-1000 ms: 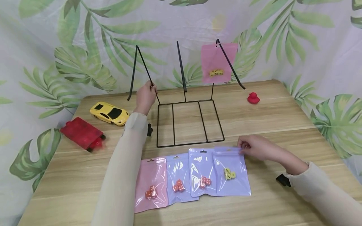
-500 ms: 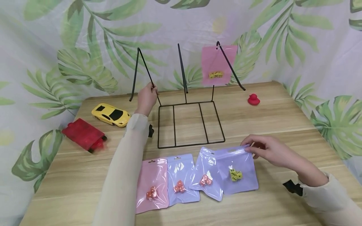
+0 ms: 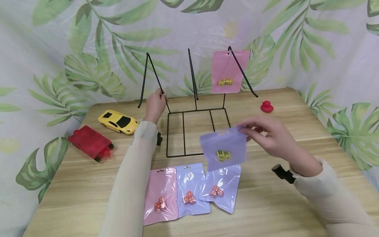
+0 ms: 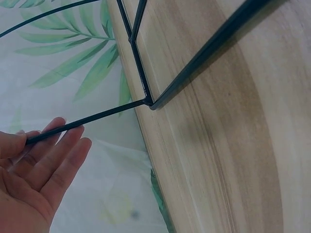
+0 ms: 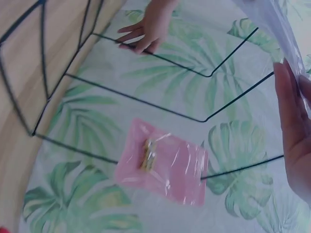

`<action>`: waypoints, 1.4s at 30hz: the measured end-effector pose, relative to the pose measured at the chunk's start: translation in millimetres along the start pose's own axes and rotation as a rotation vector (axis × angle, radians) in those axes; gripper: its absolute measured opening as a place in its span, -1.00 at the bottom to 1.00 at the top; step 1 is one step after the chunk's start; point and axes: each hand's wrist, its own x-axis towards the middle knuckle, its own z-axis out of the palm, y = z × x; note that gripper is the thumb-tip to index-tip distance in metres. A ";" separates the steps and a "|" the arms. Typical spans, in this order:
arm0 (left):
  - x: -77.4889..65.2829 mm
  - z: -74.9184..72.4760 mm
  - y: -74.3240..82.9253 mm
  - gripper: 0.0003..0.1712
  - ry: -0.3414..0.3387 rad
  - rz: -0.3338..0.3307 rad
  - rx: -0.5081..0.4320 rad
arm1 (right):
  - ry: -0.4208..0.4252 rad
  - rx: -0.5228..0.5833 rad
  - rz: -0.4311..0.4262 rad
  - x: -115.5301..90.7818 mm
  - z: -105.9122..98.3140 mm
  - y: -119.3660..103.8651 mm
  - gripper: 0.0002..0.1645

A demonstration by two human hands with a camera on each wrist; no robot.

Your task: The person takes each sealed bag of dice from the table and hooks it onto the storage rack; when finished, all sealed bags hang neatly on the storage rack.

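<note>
My left hand [image 3: 156,104] pinches the left upright of a black wire rack [image 3: 184,133]; the left wrist view shows the rod between thumb and fingers [image 4: 58,150]. My right hand [image 3: 270,136] holds a purple zip bag [image 3: 211,158] with yellow dice [image 3: 223,155] by its top right corner, raised over the rack's front right part. A pink bag [image 3: 217,67] with yellow dice hangs on the rack's right arm. On the table lie a pink bag [image 3: 165,184] and two purple bags, one in the middle [image 3: 189,176] and one at right [image 3: 229,177], each with orange dice.
At the left of the wooden table [image 3: 74,197] stand a yellow toy car [image 3: 118,121] and a red toy vehicle [image 3: 90,141]. A red rubber duck [image 3: 267,107] sits at the back right. Behind hangs a leaf-print cloth [image 3: 103,26].
My right hand has lifted the rightmost purple bag with yellow dice off the table and moved it up and left. The purple bag beside it has shifted and turned. My left hand keeps its grip.
</note>
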 end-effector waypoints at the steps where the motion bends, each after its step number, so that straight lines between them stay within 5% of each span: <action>1: -0.2 0.0 -0.2 -0.66 0.002 0.002 0.001 | 0.029 0.028 -0.010 6.0 3.4 -0.4 -0.54; 6: -1.6 -0.1 -0.3 -0.68 0.005 0.014 0.009 | 0.150 0.121 -0.048 32.5 19.4 -0.8 -0.58; 14: -1.2 -0.1 -1.4 -0.68 0.018 0.023 0.020 | 0.248 0.122 -0.087 60.5 32.0 -3.2 -0.62; 42: 0.7 0.4 -6.5 -0.69 0.015 0.037 0.020 | 0.314 0.044 -0.021 100.1 48.0 41.6 -0.71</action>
